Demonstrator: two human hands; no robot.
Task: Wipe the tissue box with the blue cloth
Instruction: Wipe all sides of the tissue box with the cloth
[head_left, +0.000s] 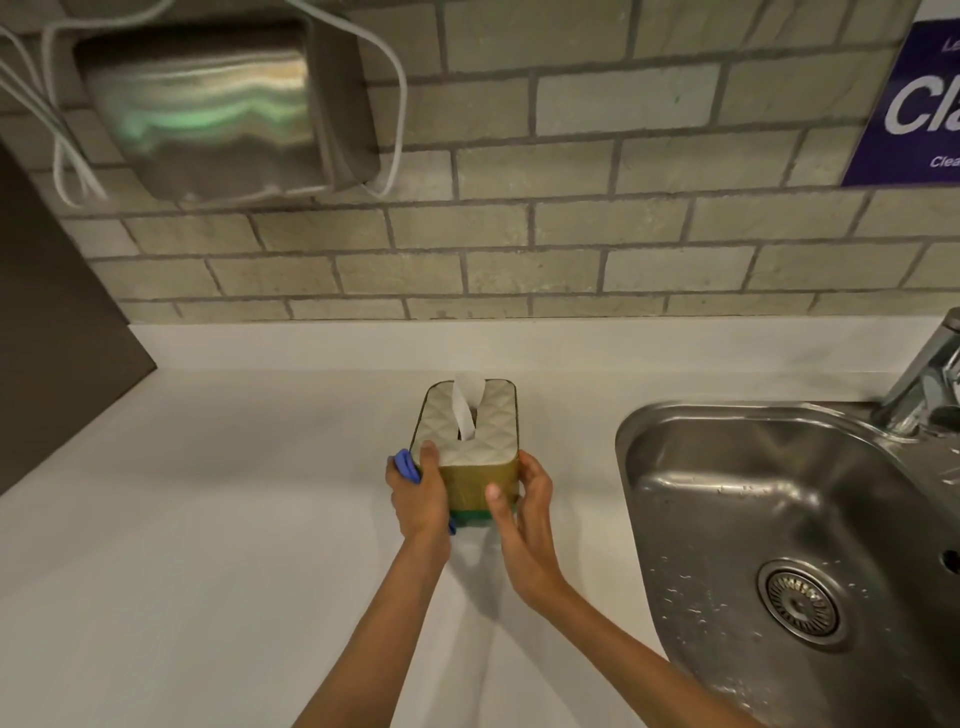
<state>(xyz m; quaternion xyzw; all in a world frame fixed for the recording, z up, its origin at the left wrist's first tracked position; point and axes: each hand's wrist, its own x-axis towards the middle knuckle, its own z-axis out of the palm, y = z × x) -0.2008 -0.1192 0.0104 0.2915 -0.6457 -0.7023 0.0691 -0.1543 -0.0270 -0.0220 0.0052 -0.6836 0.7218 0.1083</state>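
Tissue box (470, 457), gold-sided cardboard with a quilted cream top, stands mid-worktop (234, 519) left of the sink. My left hand (418, 496) presses the crumpled blue cloth (406, 466) against its left side; my right hand (522, 499) steadies the right. Wiping seems midway, other faces likely left.

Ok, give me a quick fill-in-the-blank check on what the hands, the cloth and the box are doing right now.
1. The left hand presses the crumpled blue cloth against the ____ side of the gold-and-green tissue box with the quilted white top.
2. The right hand steadies the box from its ____ side.
3. A white tissue sticks out of the slot in the box's ____.
4. The stainless steel sink lies to the ____ of the box.

Missing words: left; right; top; right
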